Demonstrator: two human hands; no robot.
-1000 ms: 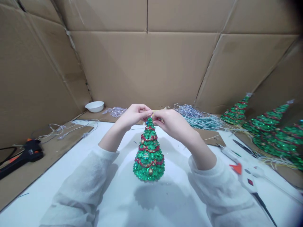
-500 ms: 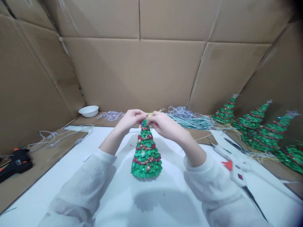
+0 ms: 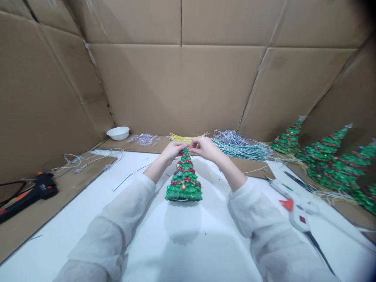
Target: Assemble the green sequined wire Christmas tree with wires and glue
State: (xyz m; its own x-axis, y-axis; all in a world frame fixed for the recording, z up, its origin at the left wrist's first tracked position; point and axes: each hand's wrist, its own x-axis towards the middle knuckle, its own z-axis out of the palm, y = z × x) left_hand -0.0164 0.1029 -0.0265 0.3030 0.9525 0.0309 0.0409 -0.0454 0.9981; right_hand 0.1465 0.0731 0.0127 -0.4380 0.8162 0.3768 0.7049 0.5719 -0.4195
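Note:
A small green Christmas tree point(image 3: 184, 178) with red garlands and gold balls stands in the middle of the white table, leaning away with the front of its base slightly raised. My left hand point(image 3: 172, 152) is closed at the tree's tip, thumb and fingers pinching it. Just right of the tip, my right hand point(image 3: 205, 149) makes a pinch; whatever lies between its fingertips is too small to tell. A thin dark wire point(image 3: 129, 176) runs over the table at the left, toward my left forearm.
Behind lie yellow wires point(image 3: 183, 138), green wires point(image 3: 243, 149), clear plastic pieces point(image 3: 145, 140) and a white bowl point(image 3: 118, 133). A black glue gun point(image 3: 44, 187) is at left. Finished-looking trees point(image 3: 289, 137), tweezers point(image 3: 296, 180) and a white corded tool point(image 3: 299, 217) are at right. Cardboard walls surround the table.
The tree has tipped away from me, and its base edge now shows. My right hand has moved slightly off the tip to the right. More of the dark wire shows at left.

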